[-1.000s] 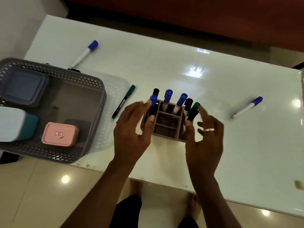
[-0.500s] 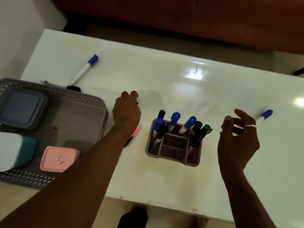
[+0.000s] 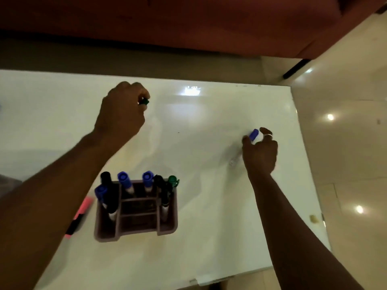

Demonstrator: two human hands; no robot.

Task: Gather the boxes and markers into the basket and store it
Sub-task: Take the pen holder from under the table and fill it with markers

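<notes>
Off the holder now: my left grip clamps green marker beyond it, right grip clamps blue marker right of it, so two strays secured.

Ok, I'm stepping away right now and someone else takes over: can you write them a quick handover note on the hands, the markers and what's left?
Left hand: grips a green-capped marker over the far side of the white table.
Right hand: fingers curled round a blue-capped white marker near the table's right edge.
Done: several blue-, black- and green-capped markers stand in the brown compartmented plastic holder.
Left: stow both held markers and collect the pink highlighter lying left of the holder, partly under the left forearm. The basket and boxes are out of view, so check them.
</notes>
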